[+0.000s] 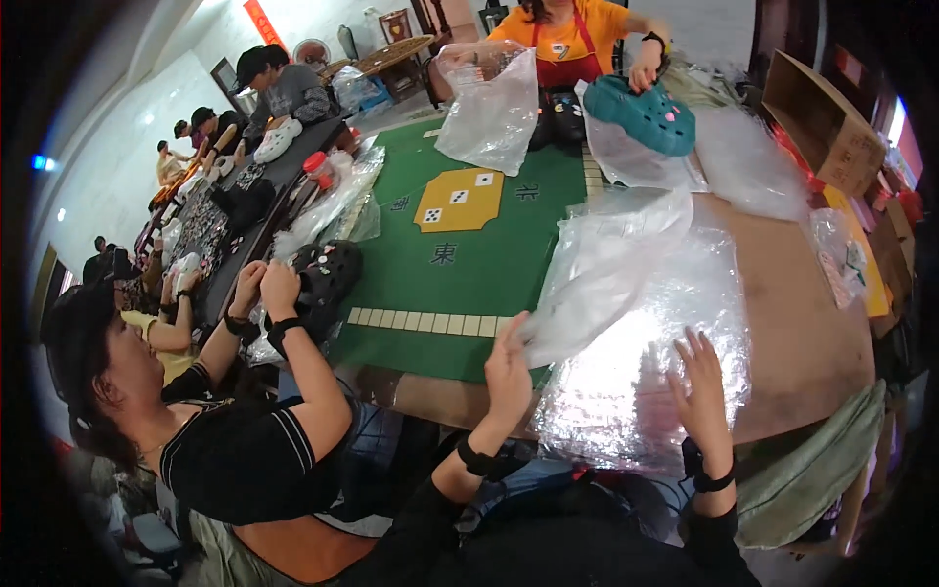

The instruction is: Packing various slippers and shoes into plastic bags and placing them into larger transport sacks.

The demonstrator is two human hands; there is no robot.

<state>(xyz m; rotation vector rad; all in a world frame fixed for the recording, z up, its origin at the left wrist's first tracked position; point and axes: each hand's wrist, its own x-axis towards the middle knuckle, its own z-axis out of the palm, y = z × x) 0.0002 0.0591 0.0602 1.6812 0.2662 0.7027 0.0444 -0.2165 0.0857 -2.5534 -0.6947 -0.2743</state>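
My left hand (511, 370) is closed on the near left edge of a translucent plastic bag (611, 279), its fingertips pressed to the film. The bag is partly raised and slants away to the far right, slightly smeared by motion. Under it lies a shiny stack of clear plastic bags (655, 391) at the table's near edge. My right hand (702, 386) is open, fingers spread, at the right side of that stack, with nothing in it. Whether its fingertips touch the film, I cannot tell.
A green game mat (391, 284) covers the table's left part. Across the table, a person holds a teal clog (641, 115) beside black clogs (559, 117). At left, another person works at a black clog (328, 274). A cardboard box (827, 122) stands at far right.
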